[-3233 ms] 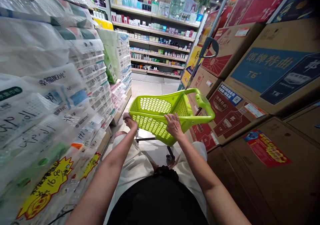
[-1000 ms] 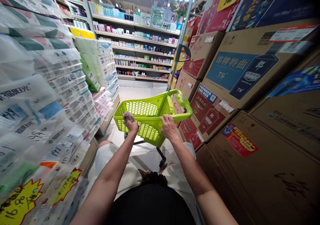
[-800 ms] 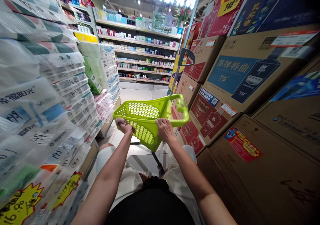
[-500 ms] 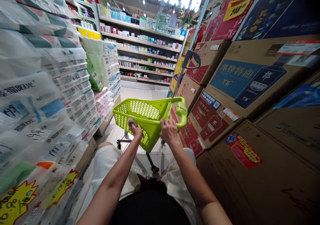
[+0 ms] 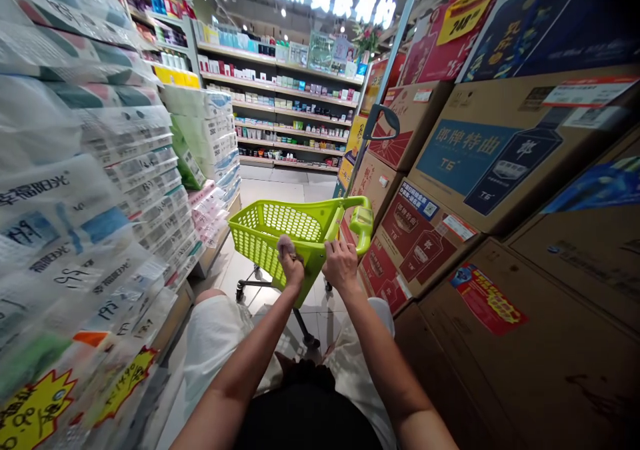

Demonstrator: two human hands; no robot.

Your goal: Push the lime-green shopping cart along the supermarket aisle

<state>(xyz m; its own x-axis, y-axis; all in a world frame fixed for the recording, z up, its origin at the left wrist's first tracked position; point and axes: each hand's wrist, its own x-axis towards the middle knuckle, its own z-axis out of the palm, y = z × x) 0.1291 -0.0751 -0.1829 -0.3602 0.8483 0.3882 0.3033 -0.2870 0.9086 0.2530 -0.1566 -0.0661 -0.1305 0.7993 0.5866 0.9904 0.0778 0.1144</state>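
Note:
A lime-green shopping cart (image 5: 254, 245) with a perforated basket stands sideways before my knees. My left hand (image 5: 293, 270) is closed around a bunched greyish-pink cloth (image 5: 285, 245), held against the basket's near side close to the upper rim. My right hand (image 5: 341, 265) grips the rim beside the cart's handle (image 5: 366, 227), its fingers curled over the edge. Nothing shows inside the visible part of the basket. The palm side of each hand is hidden from view.
Plastic-wrapped paper packs (image 5: 140, 170) are stacked high on the left. Cardboard cartons (image 5: 463, 150) form a wall close on the right. A pole with a dark grey handle (image 5: 383, 122) leans by the cartons. Shelves of cosmetics (image 5: 295, 93) stand beyond the tiled aisle (image 5: 280, 174).
My left hand has slid the cloth rightward along the basket's near side, closer to my right hand. My right hand still holds the rim, and the cart has barely shifted.

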